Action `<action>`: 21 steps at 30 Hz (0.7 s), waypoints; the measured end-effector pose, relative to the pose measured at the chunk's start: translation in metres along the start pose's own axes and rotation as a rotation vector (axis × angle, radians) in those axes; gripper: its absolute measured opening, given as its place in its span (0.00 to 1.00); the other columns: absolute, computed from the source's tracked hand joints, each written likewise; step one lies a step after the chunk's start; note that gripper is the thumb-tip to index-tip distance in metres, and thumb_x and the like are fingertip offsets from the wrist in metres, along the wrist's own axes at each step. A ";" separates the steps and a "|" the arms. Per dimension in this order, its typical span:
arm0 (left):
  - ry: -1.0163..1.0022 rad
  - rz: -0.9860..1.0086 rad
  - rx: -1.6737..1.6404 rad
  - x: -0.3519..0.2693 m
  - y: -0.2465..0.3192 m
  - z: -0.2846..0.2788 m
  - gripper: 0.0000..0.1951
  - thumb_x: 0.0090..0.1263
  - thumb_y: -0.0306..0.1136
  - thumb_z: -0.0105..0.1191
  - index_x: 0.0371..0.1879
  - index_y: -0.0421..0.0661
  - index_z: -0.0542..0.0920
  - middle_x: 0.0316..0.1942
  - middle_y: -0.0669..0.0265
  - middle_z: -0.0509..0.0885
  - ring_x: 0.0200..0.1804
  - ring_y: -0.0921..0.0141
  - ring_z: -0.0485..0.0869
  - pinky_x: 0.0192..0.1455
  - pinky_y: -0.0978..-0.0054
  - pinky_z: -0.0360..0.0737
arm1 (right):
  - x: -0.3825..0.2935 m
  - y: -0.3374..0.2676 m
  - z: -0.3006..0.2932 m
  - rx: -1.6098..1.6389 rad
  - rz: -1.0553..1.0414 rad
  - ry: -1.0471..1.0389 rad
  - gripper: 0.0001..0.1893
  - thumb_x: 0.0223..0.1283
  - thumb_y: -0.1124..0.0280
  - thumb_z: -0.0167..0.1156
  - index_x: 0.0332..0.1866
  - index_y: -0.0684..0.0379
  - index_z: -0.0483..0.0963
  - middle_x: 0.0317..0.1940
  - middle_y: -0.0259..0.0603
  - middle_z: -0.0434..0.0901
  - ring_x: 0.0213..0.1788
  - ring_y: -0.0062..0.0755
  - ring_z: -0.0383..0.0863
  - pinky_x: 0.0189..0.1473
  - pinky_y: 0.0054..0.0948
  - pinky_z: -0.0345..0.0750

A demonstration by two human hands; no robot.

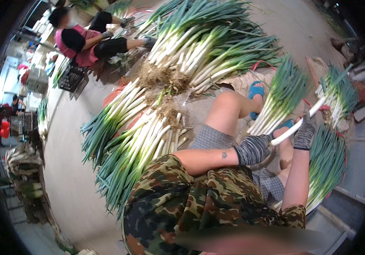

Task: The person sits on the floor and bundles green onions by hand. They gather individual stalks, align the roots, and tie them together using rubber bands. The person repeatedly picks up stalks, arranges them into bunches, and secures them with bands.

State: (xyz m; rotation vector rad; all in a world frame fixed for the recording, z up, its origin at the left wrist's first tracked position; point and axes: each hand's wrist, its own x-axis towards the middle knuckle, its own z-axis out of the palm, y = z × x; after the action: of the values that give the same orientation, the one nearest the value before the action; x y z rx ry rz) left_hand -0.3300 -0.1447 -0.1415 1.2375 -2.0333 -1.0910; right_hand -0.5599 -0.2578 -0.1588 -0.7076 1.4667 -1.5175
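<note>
My left hand (253, 149), in a grey knitted glove, is at the root end of a long white-stalked leek or large green onion (286, 134). Further up the same stalk, my right hand (305, 132), gloved alike, is closed around it. The stalk slants up to the right, and its leafy end overlaps a small pile of green onions (338, 92). Just beyond my hands lies a neat bunch (276, 95), white ends towards me. Another leafy bunch (327, 162) lies to the right of my right forearm. The fingertips of my left hand are partly hidden.
A large heap of green onions (201, 47) lies ahead, roots towards me. More rooted ones (137, 140) spread on the floor at left. A co-worker in a pink vest (80, 41) sits at upper left beside a black crate (72, 76). Red ties (345, 159) lie by the right bunches.
</note>
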 end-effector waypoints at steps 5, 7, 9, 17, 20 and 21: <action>-0.098 0.015 0.039 -0.001 0.017 -0.011 0.19 0.66 0.46 0.52 0.38 0.38 0.77 0.28 0.50 0.81 0.29 0.53 0.81 0.33 0.58 0.78 | -0.017 -0.008 0.002 0.014 0.011 0.044 0.06 0.61 0.72 0.58 0.38 0.57 0.68 0.22 0.31 0.70 0.18 0.21 0.69 0.19 0.20 0.70; -0.116 0.045 0.057 0.001 0.019 -0.011 0.20 0.67 0.48 0.50 0.38 0.39 0.77 0.27 0.50 0.81 0.28 0.54 0.81 0.32 0.59 0.78 | -0.019 -0.002 -0.002 0.117 -0.045 0.011 0.07 0.61 0.72 0.58 0.41 0.59 0.71 0.21 0.32 0.71 0.17 0.22 0.70 0.17 0.21 0.69; -0.137 0.100 0.077 0.000 0.018 -0.011 0.19 0.68 0.48 0.49 0.37 0.41 0.78 0.26 0.52 0.81 0.27 0.55 0.81 0.30 0.59 0.77 | -0.022 -0.002 0.000 -0.006 -0.008 0.022 0.20 0.64 0.73 0.55 0.62 0.58 0.67 0.24 0.31 0.70 0.21 0.22 0.70 0.27 0.24 0.75; -0.268 0.327 0.192 0.001 0.012 -0.005 0.21 0.68 0.50 0.48 0.27 0.42 0.81 0.19 0.55 0.79 0.24 0.56 0.80 0.29 0.61 0.77 | -0.051 -0.024 0.014 0.239 0.183 -0.163 0.20 0.64 0.71 0.54 0.62 0.51 0.65 0.24 0.30 0.74 0.18 0.19 0.75 0.11 0.23 0.72; -0.288 0.417 0.241 0.001 0.003 -0.002 0.22 0.68 0.51 0.47 0.26 0.43 0.81 0.19 0.54 0.79 0.25 0.56 0.81 0.30 0.60 0.77 | -0.046 -0.019 0.009 0.266 0.217 -0.271 0.21 0.66 0.69 0.53 0.63 0.50 0.64 0.23 0.29 0.71 0.17 0.17 0.73 0.11 0.21 0.72; -0.317 0.420 0.251 0.002 0.004 -0.002 0.22 0.68 0.51 0.47 0.26 0.43 0.81 0.19 0.54 0.79 0.25 0.56 0.81 0.30 0.60 0.77 | -0.044 -0.016 0.008 0.325 0.230 -0.324 0.21 0.66 0.69 0.52 0.63 0.51 0.64 0.22 0.29 0.71 0.17 0.17 0.73 0.11 0.21 0.72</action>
State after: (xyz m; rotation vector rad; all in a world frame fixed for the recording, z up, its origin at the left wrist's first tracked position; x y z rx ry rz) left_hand -0.3314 -0.1465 -0.1367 0.7181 -2.5844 -0.8888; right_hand -0.5368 -0.2249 -0.1341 -0.5377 0.9931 -1.3484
